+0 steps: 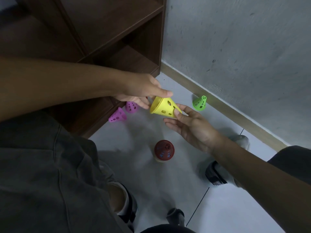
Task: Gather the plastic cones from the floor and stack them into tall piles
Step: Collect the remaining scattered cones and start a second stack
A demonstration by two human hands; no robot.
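A yellow plastic cone (164, 106) with holes hangs tilted above the floor between my hands. My left hand (143, 91) grips its wide rim with thumb on top and fingers below. My right hand (190, 126) pinches the narrow tip, thumb on top. Below on the floor stands a short pile (164, 150) with a dark red cone uppermost. A green cone (199, 103) sits upright by the baseboard. Two purple cones (117, 115) (131, 106) lie against the foot of the shelf, the farther one partly hidden by my left hand.
A dark wooden shelf unit (117, 39) fills the upper left, its base touching the purple cones. A grey wall (244, 56) with a wooden baseboard (218, 105) runs along the right. My feet (217, 175) stand on the white tiled floor (235, 207) near the pile.
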